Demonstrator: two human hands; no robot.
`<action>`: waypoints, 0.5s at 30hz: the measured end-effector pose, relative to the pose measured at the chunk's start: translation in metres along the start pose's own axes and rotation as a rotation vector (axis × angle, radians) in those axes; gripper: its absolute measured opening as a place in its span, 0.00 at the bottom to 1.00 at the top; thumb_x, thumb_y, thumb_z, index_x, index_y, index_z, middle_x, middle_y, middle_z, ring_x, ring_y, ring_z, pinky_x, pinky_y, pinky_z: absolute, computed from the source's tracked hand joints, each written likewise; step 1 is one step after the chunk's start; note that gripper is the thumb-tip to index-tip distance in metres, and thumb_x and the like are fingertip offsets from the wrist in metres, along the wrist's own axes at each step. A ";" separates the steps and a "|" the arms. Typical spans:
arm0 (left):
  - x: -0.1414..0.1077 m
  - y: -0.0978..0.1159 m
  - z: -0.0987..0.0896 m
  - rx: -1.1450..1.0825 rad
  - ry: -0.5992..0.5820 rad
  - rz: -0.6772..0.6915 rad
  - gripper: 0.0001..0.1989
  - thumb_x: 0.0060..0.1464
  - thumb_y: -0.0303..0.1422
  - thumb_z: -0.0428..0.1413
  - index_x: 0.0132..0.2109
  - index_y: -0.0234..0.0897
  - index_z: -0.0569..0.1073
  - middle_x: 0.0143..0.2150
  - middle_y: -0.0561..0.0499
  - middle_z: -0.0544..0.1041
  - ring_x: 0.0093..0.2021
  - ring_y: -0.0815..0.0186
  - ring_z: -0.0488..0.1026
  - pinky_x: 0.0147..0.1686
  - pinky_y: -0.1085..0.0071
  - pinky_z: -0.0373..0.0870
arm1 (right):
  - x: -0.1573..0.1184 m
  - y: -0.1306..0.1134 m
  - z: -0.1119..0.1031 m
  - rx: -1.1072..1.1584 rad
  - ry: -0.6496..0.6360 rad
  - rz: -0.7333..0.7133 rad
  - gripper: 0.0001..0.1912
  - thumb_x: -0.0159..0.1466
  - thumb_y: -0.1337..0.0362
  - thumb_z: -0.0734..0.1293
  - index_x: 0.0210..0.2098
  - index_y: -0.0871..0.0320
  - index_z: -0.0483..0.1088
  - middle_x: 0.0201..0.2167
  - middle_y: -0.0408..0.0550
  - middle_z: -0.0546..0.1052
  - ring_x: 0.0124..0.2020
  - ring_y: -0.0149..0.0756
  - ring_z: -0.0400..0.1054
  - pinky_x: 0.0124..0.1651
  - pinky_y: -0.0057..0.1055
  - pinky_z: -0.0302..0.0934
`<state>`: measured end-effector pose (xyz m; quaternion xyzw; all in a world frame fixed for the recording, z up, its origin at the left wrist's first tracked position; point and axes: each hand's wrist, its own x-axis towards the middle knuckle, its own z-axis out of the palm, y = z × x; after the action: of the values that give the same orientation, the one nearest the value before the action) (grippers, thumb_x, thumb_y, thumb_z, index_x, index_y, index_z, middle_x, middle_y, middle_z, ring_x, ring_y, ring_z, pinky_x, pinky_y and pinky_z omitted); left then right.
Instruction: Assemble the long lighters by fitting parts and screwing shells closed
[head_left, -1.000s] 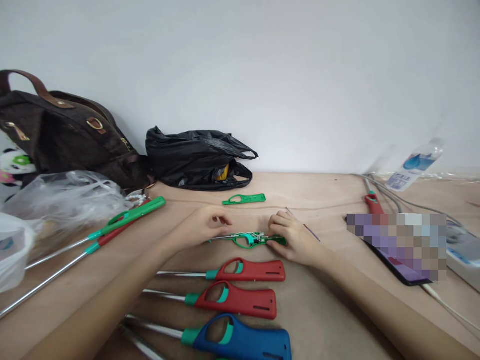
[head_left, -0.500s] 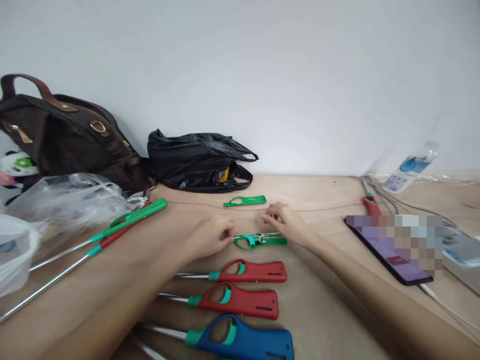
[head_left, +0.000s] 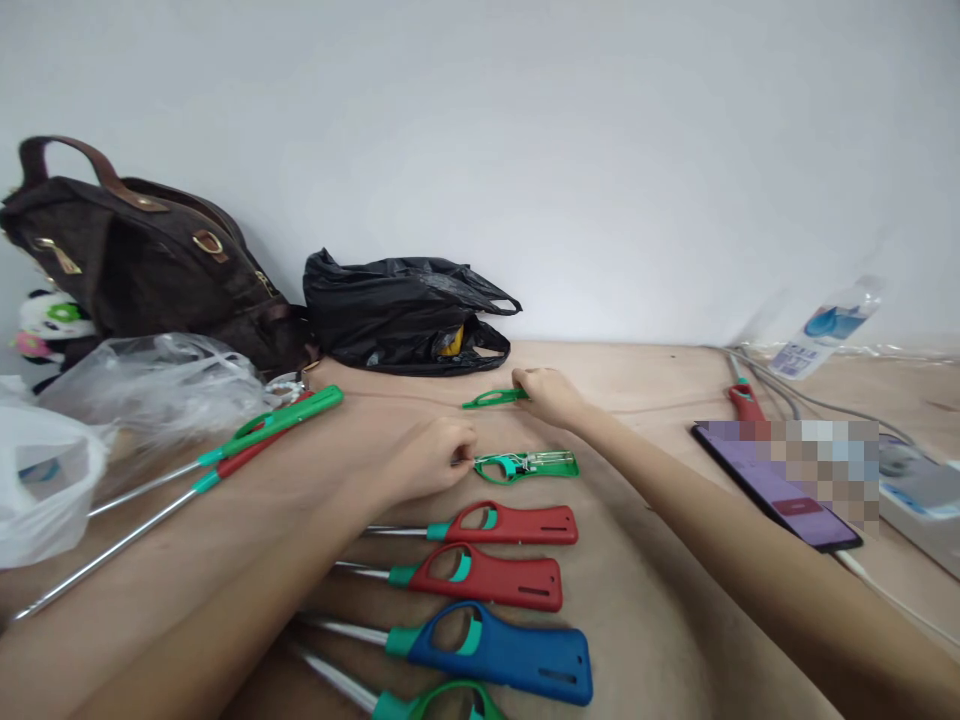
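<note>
My left hand point(head_left: 439, 450) is closed at the front end of an opened green lighter half point(head_left: 566, 466), whose teal trigger and clear tube lie exposed. My right hand point(head_left: 549, 395) has its fingers closed on the right end of a separate green shell point(head_left: 495, 398), behind the opened half. Nearer to me lie a red lighter point(head_left: 536, 525), a second red lighter point(head_left: 525, 583) and a blue lighter point(head_left: 532, 655), their metal rods pointing left. Part of another green lighter point(head_left: 450, 694) shows at the bottom edge.
On the left are a dark backpack point(head_left: 150, 260), plastic bags point(head_left: 165, 380) and two crossed lighters point(head_left: 289, 415). A black bag point(head_left: 390, 310) lies by the wall. To the right are a phone point(head_left: 750, 480), a bottle point(head_left: 829, 325), cables and a red lighter point(head_left: 744, 400).
My right hand has moved away from me, from above the opened lighter half to the separate green shell, and closed on it. My left hand stays at the opened half. The view has shifted slightly.
</note>
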<state>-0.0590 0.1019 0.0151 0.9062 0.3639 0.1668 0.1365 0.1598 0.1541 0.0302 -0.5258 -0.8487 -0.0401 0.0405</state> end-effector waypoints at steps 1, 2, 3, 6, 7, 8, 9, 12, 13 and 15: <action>0.000 -0.001 0.001 0.001 -0.001 0.000 0.07 0.48 0.25 0.50 0.24 0.36 0.66 0.25 0.53 0.70 0.26 0.67 0.64 0.28 0.73 0.58 | -0.008 0.002 -0.004 -0.012 -0.011 0.002 0.10 0.64 0.70 0.62 0.45 0.63 0.69 0.40 0.61 0.78 0.40 0.48 0.72 0.39 0.34 0.58; 0.000 -0.003 0.001 0.000 -0.002 -0.001 0.07 0.49 0.25 0.51 0.24 0.36 0.66 0.25 0.53 0.70 0.26 0.68 0.65 0.28 0.73 0.58 | -0.017 0.003 -0.007 -0.022 -0.019 0.003 0.10 0.65 0.71 0.61 0.45 0.63 0.69 0.37 0.61 0.78 0.38 0.47 0.72 0.37 0.34 0.57; 0.000 -0.003 0.001 -0.001 -0.004 -0.003 0.07 0.49 0.26 0.51 0.24 0.36 0.66 0.25 0.53 0.70 0.26 0.68 0.65 0.28 0.73 0.59 | -0.026 0.003 -0.010 -0.029 -0.024 0.003 0.11 0.66 0.71 0.58 0.46 0.62 0.68 0.36 0.60 0.78 0.36 0.47 0.72 0.35 0.34 0.56; -0.001 -0.004 0.000 -0.021 -0.004 0.006 0.06 0.49 0.26 0.51 0.25 0.36 0.67 0.25 0.53 0.71 0.27 0.68 0.65 0.29 0.74 0.60 | -0.054 0.001 -0.015 -0.014 -0.021 -0.017 0.13 0.68 0.71 0.55 0.49 0.58 0.65 0.34 0.56 0.78 0.34 0.45 0.72 0.33 0.32 0.54; -0.001 -0.003 0.000 -0.034 0.000 0.018 0.06 0.49 0.25 0.51 0.25 0.36 0.67 0.25 0.54 0.71 0.27 0.68 0.65 0.28 0.74 0.60 | -0.063 -0.002 -0.015 0.050 0.007 -0.047 0.13 0.68 0.71 0.55 0.50 0.58 0.63 0.36 0.55 0.78 0.35 0.44 0.72 0.34 0.31 0.55; -0.001 -0.003 -0.001 -0.049 0.005 0.033 0.06 0.49 0.25 0.52 0.25 0.36 0.67 0.25 0.54 0.71 0.27 0.68 0.66 0.28 0.74 0.60 | -0.071 -0.004 -0.015 0.135 0.030 -0.059 0.11 0.69 0.69 0.55 0.50 0.59 0.61 0.37 0.55 0.78 0.35 0.43 0.71 0.34 0.30 0.55; -0.002 -0.003 -0.002 -0.067 0.012 0.050 0.06 0.49 0.25 0.52 0.25 0.36 0.67 0.25 0.54 0.71 0.27 0.68 0.66 0.29 0.74 0.60 | -0.077 -0.007 -0.015 0.216 0.034 -0.052 0.11 0.69 0.64 0.57 0.50 0.60 0.60 0.36 0.54 0.77 0.34 0.42 0.71 0.33 0.30 0.55; -0.002 -0.003 -0.002 -0.112 0.028 0.086 0.05 0.47 0.25 0.52 0.25 0.36 0.67 0.26 0.54 0.71 0.28 0.68 0.67 0.29 0.74 0.60 | -0.088 -0.013 -0.014 0.359 0.065 -0.053 0.14 0.69 0.56 0.58 0.49 0.58 0.58 0.35 0.53 0.77 0.33 0.42 0.70 0.34 0.30 0.55; -0.002 -0.004 -0.001 -0.122 0.035 0.090 0.05 0.46 0.24 0.53 0.25 0.36 0.67 0.26 0.54 0.71 0.28 0.68 0.67 0.29 0.74 0.60 | -0.089 -0.013 -0.014 0.378 0.072 -0.049 0.14 0.70 0.56 0.57 0.49 0.57 0.59 0.36 0.52 0.76 0.33 0.42 0.70 0.34 0.31 0.56; -0.002 -0.005 0.000 -0.141 0.050 0.084 0.04 0.45 0.24 0.53 0.26 0.36 0.68 0.26 0.54 0.71 0.28 0.68 0.67 0.28 0.74 0.60 | -0.089 -0.012 -0.012 0.407 0.085 -0.024 0.13 0.70 0.57 0.55 0.48 0.58 0.60 0.36 0.52 0.76 0.33 0.42 0.70 0.34 0.31 0.56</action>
<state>-0.0633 0.1042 0.0124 0.9043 0.3162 0.2201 0.1837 0.1885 0.0682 0.0324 -0.4944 -0.8431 0.1095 0.1811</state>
